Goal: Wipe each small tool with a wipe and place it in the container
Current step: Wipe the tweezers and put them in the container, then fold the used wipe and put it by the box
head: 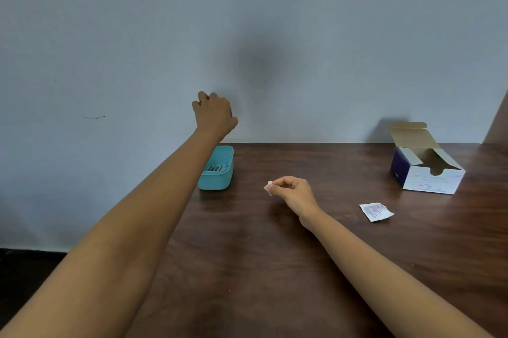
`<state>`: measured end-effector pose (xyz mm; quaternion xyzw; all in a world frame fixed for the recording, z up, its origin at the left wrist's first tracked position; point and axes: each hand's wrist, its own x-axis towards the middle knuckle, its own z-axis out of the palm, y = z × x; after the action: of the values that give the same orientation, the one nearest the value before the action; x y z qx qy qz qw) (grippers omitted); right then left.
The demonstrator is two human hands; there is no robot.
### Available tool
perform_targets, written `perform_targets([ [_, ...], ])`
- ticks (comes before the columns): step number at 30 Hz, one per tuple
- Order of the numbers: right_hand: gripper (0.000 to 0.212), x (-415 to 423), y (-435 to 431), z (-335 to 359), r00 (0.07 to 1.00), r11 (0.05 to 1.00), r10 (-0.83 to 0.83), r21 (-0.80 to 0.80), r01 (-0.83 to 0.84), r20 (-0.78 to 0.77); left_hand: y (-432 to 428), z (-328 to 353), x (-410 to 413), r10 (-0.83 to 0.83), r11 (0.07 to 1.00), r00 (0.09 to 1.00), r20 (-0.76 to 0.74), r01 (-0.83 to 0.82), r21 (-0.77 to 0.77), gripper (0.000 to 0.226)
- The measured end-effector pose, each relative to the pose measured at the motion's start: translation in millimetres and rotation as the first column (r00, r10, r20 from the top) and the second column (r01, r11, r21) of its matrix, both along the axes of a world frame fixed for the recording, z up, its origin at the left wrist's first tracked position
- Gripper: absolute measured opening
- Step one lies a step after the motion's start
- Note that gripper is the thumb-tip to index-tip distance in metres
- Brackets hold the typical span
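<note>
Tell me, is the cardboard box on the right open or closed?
Open. The cardboard box has its lid flap folded back, showing the inside.

Print on the white box and the small packet is too blurred to read

Open teal container, small tools lying inside, white wipe pinched aloft to its right
</note>
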<state>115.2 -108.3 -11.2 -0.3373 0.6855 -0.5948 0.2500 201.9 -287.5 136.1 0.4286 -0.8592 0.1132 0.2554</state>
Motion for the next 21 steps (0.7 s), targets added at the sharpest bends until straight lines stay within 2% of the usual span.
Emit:
perform_targets([
  [3,0.012,-3,17,8,0.998,0.997,0.021,-0.077,-0.017,0.057,28,9,-8,-0.128,0.985,0.981,-0.143,0.142,0.093,0.034],
  [6,0.013,-10,39,12,0.999,0.988,-0.014,-0.155,0.020,0.041,55,7,-19,-0.241,0.934,0.937,-0.254,0.295,0.203,0.032],
  [12,0.009,-50,101,16,0.973,0.979,-0.164,-0.146,0.141,-0.163,115,-28,-40,-0.368,0.785,0.863,-0.345,0.488,0.383,0.026],
  [15,0.011,-71,130,16,0.953,0.964,-0.245,-0.152,0.220,-0.176,148,-54,-51,-0.397,0.705,0.847,-0.354,0.528,0.474,0.024],
  [21,0.016,-97,166,4,0.915,0.914,-0.386,-0.185,0.362,-0.115,193,-106,-73,-0.363,0.631,0.872,-0.329,0.490,0.601,0.025],
])
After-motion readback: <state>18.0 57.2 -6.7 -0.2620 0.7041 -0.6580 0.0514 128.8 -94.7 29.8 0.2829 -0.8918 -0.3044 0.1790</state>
